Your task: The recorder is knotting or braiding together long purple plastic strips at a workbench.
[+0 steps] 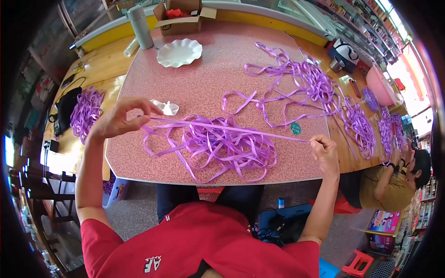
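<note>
A narrow purple ribbon (232, 128) is stretched almost straight between my two hands above the pink speckled table. My left hand (123, 118) has its thumb and fingers curled around the ribbon's left part. At the right, my right hand (326, 150) is closed in a pinch on the ribbon's other part, beside the table's edge. Below the stretched length lies a loose tangled heap of purple ribbon (222, 146), with loops trailing near my left hand. A small crumpled white piece (168, 108) rests just beyond my left fingertips.
More ribbon (315, 78) spreads over the table's far right. Another ribbon pile (86, 111) lies on the wooden surface at left. A scalloped white plate (180, 53), a grey-green flask (140, 28) and an open cardboard box (181, 21) stand at the back. Another person (394, 180) sits at right.
</note>
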The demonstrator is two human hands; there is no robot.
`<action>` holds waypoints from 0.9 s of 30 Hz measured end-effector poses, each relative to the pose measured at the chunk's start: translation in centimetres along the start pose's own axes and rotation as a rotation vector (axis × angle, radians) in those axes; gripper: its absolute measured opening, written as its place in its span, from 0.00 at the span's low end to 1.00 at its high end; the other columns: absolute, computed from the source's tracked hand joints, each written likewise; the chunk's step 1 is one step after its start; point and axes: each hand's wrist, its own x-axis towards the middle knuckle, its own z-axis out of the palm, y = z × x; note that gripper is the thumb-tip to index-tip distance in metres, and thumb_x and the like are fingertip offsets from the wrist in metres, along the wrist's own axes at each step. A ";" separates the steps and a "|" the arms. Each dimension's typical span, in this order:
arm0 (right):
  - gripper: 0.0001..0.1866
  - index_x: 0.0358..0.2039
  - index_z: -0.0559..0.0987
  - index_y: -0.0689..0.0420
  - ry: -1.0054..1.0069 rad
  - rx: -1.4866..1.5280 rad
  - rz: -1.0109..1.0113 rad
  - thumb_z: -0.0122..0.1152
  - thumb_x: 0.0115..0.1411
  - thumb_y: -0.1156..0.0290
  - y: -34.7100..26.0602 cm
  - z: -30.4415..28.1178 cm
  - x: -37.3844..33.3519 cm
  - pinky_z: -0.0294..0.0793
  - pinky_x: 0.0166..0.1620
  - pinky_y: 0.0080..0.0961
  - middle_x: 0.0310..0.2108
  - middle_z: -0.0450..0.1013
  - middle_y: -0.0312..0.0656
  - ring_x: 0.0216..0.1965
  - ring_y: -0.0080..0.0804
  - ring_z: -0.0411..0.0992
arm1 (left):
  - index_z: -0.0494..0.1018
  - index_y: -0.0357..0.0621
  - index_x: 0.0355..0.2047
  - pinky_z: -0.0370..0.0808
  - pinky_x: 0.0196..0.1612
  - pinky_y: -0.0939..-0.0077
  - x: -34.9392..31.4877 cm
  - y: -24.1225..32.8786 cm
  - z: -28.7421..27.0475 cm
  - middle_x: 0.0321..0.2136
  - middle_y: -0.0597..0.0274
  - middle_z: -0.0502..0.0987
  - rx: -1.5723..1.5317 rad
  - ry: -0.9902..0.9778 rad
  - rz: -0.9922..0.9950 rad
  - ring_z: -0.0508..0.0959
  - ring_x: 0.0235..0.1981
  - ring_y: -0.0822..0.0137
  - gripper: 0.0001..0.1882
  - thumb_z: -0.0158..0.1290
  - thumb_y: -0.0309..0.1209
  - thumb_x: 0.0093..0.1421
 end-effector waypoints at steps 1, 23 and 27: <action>0.05 0.31 0.79 0.58 0.011 -0.017 -0.003 0.62 0.60 0.70 0.8 -0.8 0.2 0.60 0.19 0.13 0.19 0.67 0.27 0.16 0.12 0.59 | 0.72 0.42 0.32 0.74 0.48 0.70 -0.5 -0.6 -0.6 0.44 0.57 0.81 -0.008 -0.023 0.003 0.78 0.46 0.67 0.04 0.55 0.28 0.62; 0.08 0.42 0.78 0.62 0.255 0.318 -0.092 0.60 0.63 0.76 -1.2 1.1 -1.3 0.77 0.27 0.21 0.29 0.76 0.39 0.22 0.17 0.69 | 0.73 0.42 0.49 0.73 0.44 0.74 -0.1 -8.9 1.5 0.40 0.61 0.77 0.377 0.788 -0.185 0.76 0.38 0.69 0.14 0.54 0.33 0.66; 0.07 0.41 0.79 0.63 0.250 0.235 -0.125 0.60 0.63 0.76 -4.2 3.9 -3.2 0.76 0.25 0.19 0.27 0.76 0.40 0.19 0.16 0.68 | 0.78 0.41 0.44 0.75 0.49 0.68 4.6 0.6 10.6 0.41 0.58 0.81 -0.224 0.190 -0.109 0.79 0.45 0.65 0.13 0.47 0.35 0.70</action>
